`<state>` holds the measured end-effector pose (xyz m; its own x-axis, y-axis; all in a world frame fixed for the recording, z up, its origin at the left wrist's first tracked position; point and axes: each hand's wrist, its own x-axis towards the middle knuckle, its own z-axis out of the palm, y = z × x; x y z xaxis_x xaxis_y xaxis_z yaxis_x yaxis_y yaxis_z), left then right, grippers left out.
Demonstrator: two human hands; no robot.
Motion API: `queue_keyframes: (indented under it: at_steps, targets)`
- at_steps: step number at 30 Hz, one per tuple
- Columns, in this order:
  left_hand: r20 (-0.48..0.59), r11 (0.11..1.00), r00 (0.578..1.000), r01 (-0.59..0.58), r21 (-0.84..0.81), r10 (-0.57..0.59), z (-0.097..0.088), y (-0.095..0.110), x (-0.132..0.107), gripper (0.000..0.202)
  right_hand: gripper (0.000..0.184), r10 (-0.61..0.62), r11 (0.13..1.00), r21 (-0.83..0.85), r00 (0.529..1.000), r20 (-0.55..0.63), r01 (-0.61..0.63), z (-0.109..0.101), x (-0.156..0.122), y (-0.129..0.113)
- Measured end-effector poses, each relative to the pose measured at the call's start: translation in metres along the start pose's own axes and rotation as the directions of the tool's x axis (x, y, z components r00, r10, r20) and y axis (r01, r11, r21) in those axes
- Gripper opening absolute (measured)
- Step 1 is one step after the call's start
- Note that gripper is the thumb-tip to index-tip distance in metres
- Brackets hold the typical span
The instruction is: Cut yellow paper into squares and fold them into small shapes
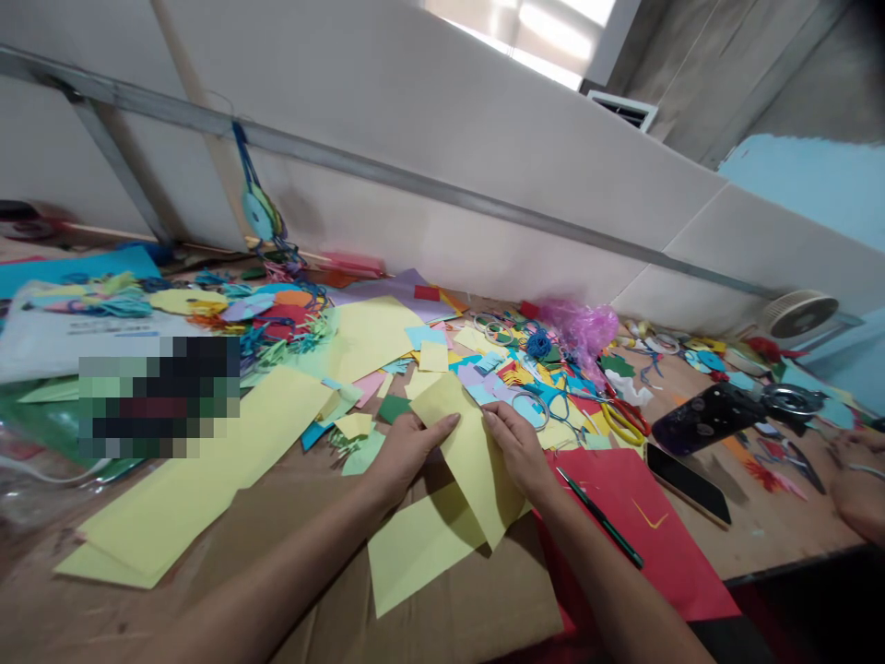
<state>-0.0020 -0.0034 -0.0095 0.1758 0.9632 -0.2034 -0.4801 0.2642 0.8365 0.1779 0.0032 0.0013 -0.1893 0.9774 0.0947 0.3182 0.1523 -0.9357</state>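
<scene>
My left hand (pixel 407 452) and my right hand (pixel 518 452) both grip a folded sheet of pale yellow paper (pixel 470 461) that stands up between them. Beneath it lies a second yellow sheet (pixel 421 544) on a flattened brown cardboard sheet (pixel 442 590). Close to my right wrist are a red card (pixel 643 516) and a slim green pen (pixel 601 516). Small coloured paper scraps (pixel 415 369) and a longer yellow strip (pixel 200 480) spread beyond and left of my hands.
Red-and-yellow-handled scissors (pixel 626 421), a black phone (pixel 688 481), a dark handheld device (pixel 712 415) and pink tinsel (pixel 581 330) lie on the wooden table (pixel 774 526). Another person's hand (pixel 854 489) rests at the right edge. A white wall panel (pixel 415 184) backs the table.
</scene>
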Motion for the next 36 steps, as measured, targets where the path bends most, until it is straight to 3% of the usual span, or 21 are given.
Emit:
queue_keyframes:
  at_steps: [15, 36]
  targets:
    - [0.059, 0.997, 0.997, 0.052, -0.060, -0.048, 0.0011, -0.0029, -0.0019, 0.051, 0.031, 0.010, 1.000, 0.024, 1.000, -0.002, -0.010, 0.0000, 0.0000, 0.0016]
    - [0.129, 0.997, 0.989, 0.070, -0.019, -0.066, -0.0014, -0.0088, -0.0003, 0.049, 0.031, 0.014, 0.999, 0.050, 1.000, -0.007, -0.013, -0.0008, 0.0004, -0.0019]
